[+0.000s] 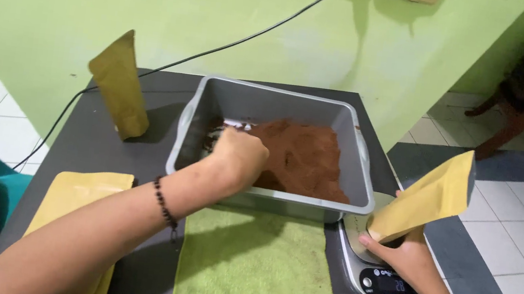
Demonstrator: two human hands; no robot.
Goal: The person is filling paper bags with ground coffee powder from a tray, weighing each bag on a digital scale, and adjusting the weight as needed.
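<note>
Grey plastic tub point(214, 103), rectangular, smooth-walled with rounded rim, standing mid-table; inside, a heaped mound of fine reddish-brown powder point(304, 159) banked toward its right wall. Left hand point(239, 156), reaching over the near rim into the tub, fingers curled down at the powder's edge; what they clasp is hidden. Right hand point(404, 257), gripping the base of a tilted kraft-paper pouch point(427, 197), matte mustard-yellow and flat-sided, held over the round steel platform of a digital scale point(375, 273) at the table's front right corner. Second pouch point(120, 84), upright, well left of the tub. Stack of flat pouches point(77, 193), near left edge, partly under the forearm. Green terry towel point(256, 271), nappy, just before the tub. Dark table point(90, 145), open strip between upright pouch and tub.
</note>
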